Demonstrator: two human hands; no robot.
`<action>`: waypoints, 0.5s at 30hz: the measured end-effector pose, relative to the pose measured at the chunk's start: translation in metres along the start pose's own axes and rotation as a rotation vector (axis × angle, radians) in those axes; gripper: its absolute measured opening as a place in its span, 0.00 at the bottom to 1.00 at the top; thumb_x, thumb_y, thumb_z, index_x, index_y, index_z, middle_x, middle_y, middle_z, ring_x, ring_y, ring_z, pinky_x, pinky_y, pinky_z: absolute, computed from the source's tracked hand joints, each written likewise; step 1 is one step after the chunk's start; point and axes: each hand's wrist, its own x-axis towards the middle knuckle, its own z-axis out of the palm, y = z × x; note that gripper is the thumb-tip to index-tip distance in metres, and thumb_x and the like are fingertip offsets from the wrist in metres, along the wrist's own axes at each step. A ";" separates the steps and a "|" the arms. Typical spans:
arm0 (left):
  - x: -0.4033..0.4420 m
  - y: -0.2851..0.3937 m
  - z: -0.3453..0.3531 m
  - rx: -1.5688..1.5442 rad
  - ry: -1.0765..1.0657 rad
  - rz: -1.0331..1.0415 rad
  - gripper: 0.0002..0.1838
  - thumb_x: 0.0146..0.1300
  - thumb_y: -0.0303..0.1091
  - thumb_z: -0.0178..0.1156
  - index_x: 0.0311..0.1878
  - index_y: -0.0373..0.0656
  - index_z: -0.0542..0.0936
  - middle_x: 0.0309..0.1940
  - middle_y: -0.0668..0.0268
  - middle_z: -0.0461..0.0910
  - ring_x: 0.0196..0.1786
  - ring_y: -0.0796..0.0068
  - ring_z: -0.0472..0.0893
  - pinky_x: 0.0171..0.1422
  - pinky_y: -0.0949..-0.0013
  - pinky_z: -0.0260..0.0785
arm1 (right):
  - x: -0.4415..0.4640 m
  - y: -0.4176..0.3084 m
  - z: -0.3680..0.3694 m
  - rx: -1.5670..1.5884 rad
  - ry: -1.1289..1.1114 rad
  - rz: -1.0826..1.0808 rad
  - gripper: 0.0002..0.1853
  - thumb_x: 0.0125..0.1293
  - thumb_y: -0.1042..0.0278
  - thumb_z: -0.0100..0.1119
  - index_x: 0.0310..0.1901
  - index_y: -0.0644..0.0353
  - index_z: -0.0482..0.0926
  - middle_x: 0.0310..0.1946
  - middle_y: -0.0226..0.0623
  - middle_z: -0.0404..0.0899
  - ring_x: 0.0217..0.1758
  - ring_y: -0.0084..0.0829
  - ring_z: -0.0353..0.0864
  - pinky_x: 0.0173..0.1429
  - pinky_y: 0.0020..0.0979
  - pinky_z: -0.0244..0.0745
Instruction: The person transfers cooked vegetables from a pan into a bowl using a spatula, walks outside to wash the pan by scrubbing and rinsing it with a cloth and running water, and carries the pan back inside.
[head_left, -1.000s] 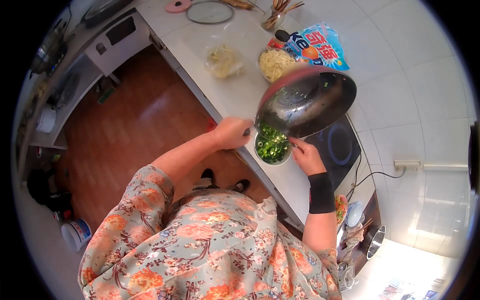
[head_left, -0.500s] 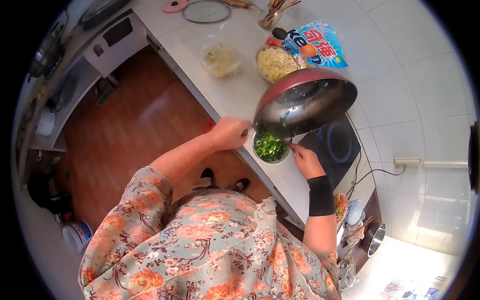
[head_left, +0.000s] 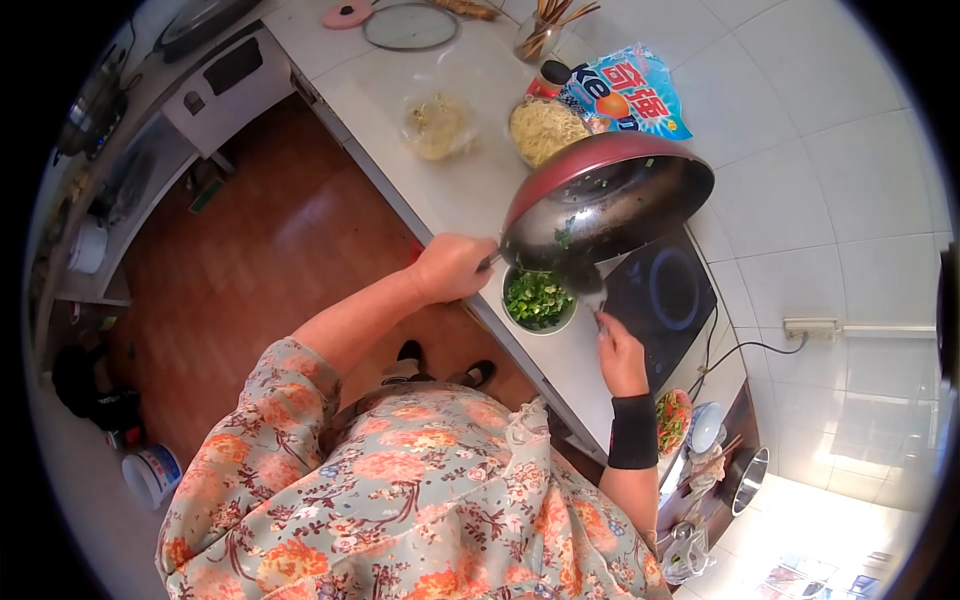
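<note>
My left hand (head_left: 455,268) is closed round the handle of a red wok (head_left: 610,200), which is tilted on its side with its dark inside facing me. A few green bits cling to the inside. Just below the wok's lower rim stands a white bowl (head_left: 541,329) of chopped greens (head_left: 538,299). My right hand (head_left: 623,352) grips the handle of a spatula (head_left: 594,298), whose dark blade is at the wok's lower rim, beside the bowl; motion blurs the blade.
An induction cooker (head_left: 662,300) lies right of the bowl. Beyond the wok are a bowl of noodles (head_left: 545,130), a blue detergent bag (head_left: 630,92) and a jar of chopsticks (head_left: 538,38). A clear plastic bag (head_left: 438,127) and a glass lid (head_left: 410,25) lie farther left.
My right hand has moved down and slightly right, drawing the spatula away from the bowl. The wok stays tilted in my left hand, shifted only slightly.
</note>
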 end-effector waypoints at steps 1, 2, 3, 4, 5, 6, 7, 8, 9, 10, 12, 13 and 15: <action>0.000 0.001 0.000 0.001 -0.002 0.003 0.12 0.44 0.31 0.57 0.34 0.40 0.75 0.22 0.55 0.76 0.27 0.55 0.76 0.32 0.60 0.69 | 0.008 -0.008 -0.001 -0.016 0.090 -0.056 0.16 0.55 0.76 0.45 0.46 0.63 0.72 0.35 0.53 0.75 0.38 0.44 0.77 0.43 0.34 0.69; 0.000 0.003 -0.001 0.001 -0.018 -0.020 0.12 0.44 0.31 0.57 0.34 0.40 0.75 0.22 0.55 0.76 0.27 0.55 0.76 0.32 0.60 0.69 | 0.020 -0.018 -0.002 -0.032 0.180 -0.109 0.16 0.55 0.76 0.45 0.46 0.64 0.72 0.37 0.53 0.75 0.42 0.46 0.76 0.45 0.35 0.69; -0.002 0.005 -0.002 0.000 -0.033 -0.044 0.12 0.44 0.31 0.57 0.35 0.40 0.75 0.22 0.55 0.76 0.27 0.55 0.76 0.32 0.61 0.69 | 0.031 -0.021 0.001 -0.037 0.252 -0.145 0.16 0.55 0.76 0.43 0.46 0.65 0.71 0.38 0.54 0.74 0.43 0.48 0.75 0.45 0.37 0.69; -0.003 0.010 -0.004 0.003 -0.036 -0.042 0.12 0.44 0.31 0.57 0.35 0.40 0.75 0.22 0.55 0.76 0.27 0.55 0.76 0.32 0.61 0.69 | 0.043 -0.026 0.003 -0.034 0.254 -0.142 0.16 0.55 0.76 0.43 0.46 0.65 0.71 0.38 0.54 0.74 0.43 0.48 0.75 0.45 0.37 0.69; -0.004 0.015 -0.007 0.003 -0.047 -0.044 0.12 0.44 0.31 0.57 0.34 0.40 0.75 0.22 0.55 0.75 0.27 0.55 0.76 0.32 0.60 0.69 | 0.053 -0.032 0.005 -0.082 0.268 -0.097 0.16 0.55 0.77 0.43 0.46 0.65 0.71 0.39 0.54 0.74 0.43 0.49 0.74 0.46 0.38 0.69; -0.006 0.019 -0.008 0.004 -0.056 -0.044 0.12 0.44 0.31 0.58 0.34 0.39 0.75 0.21 0.55 0.75 0.28 0.54 0.76 0.33 0.60 0.69 | 0.058 -0.035 0.006 -0.132 0.282 -0.053 0.16 0.56 0.77 0.42 0.46 0.65 0.71 0.40 0.54 0.74 0.44 0.50 0.73 0.46 0.39 0.68; -0.007 0.020 -0.008 0.008 -0.055 -0.042 0.12 0.44 0.31 0.58 0.34 0.39 0.75 0.21 0.55 0.75 0.28 0.54 0.76 0.33 0.60 0.69 | 0.061 -0.034 0.009 -0.111 0.275 -0.028 0.16 0.56 0.77 0.41 0.46 0.64 0.71 0.40 0.55 0.73 0.44 0.50 0.72 0.46 0.40 0.68; -0.009 0.021 -0.008 -0.033 -0.031 -0.040 0.09 0.44 0.32 0.57 0.30 0.40 0.73 0.21 0.55 0.75 0.27 0.54 0.75 0.32 0.59 0.68 | 0.060 -0.029 0.011 -0.109 0.278 -0.028 0.16 0.56 0.77 0.41 0.46 0.64 0.71 0.40 0.55 0.73 0.44 0.50 0.72 0.46 0.40 0.68; -0.009 0.021 -0.008 -0.075 -0.005 -0.037 0.08 0.44 0.32 0.57 0.26 0.40 0.72 0.20 0.55 0.75 0.27 0.53 0.75 0.32 0.57 0.67 | 0.057 -0.024 0.011 -0.138 0.211 -0.064 0.16 0.55 0.77 0.41 0.46 0.64 0.71 0.39 0.55 0.73 0.44 0.50 0.72 0.46 0.40 0.68; -0.009 0.021 -0.009 -0.075 -0.003 -0.037 0.08 0.44 0.32 0.57 0.26 0.40 0.72 0.20 0.55 0.75 0.27 0.53 0.75 0.32 0.57 0.67 | 0.053 -0.020 0.012 -0.169 0.140 -0.099 0.16 0.55 0.77 0.41 0.46 0.64 0.71 0.39 0.55 0.73 0.43 0.50 0.72 0.45 0.40 0.68; -0.012 0.021 -0.011 -0.057 -0.009 -0.040 0.11 0.44 0.32 0.58 0.32 0.39 0.73 0.22 0.55 0.75 0.28 0.54 0.75 0.33 0.60 0.69 | 0.042 -0.015 0.013 -0.218 0.077 -0.065 0.16 0.55 0.78 0.42 0.46 0.64 0.71 0.38 0.55 0.73 0.42 0.50 0.72 0.45 0.41 0.68; -0.011 0.022 -0.013 -0.057 -0.005 -0.041 0.11 0.44 0.32 0.58 0.32 0.39 0.73 0.22 0.55 0.75 0.28 0.54 0.75 0.33 0.60 0.69 | 0.038 -0.014 0.012 -0.267 0.019 -0.033 0.16 0.54 0.78 0.42 0.45 0.64 0.71 0.38 0.55 0.73 0.41 0.51 0.72 0.44 0.42 0.69; -0.014 0.023 -0.017 -0.010 -0.026 -0.055 0.11 0.45 0.32 0.58 0.32 0.39 0.73 0.23 0.55 0.75 0.27 0.54 0.75 0.32 0.60 0.69 | 0.026 -0.016 0.008 -0.272 -0.045 -0.031 0.16 0.54 0.78 0.42 0.45 0.64 0.72 0.37 0.55 0.73 0.41 0.51 0.73 0.44 0.42 0.68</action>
